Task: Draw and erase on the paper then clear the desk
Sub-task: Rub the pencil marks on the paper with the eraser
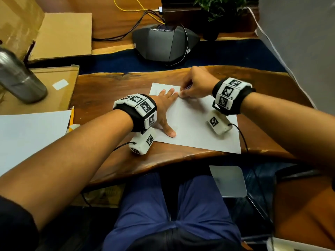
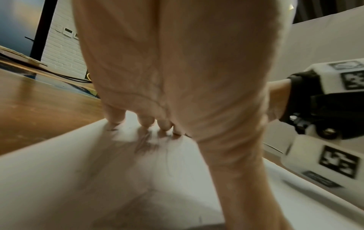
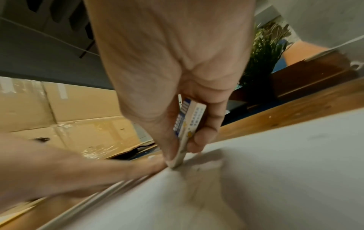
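A white sheet of paper lies on the wooden desk. My left hand lies flat on the paper, fingers straight, pressing it down; its fingertips touch faint pencil marks. My right hand pinches a white eraser with a blue and white sleeve between thumb and fingers. The eraser's tip touches the paper right beside my left fingertips. In the head view only a sliver of the eraser shows.
A yellow pencil lies at the left beside another white sheet. Cardboard boxes and a steel bottle stand at the left. A grey conference phone with cables and a plant sit at the back.
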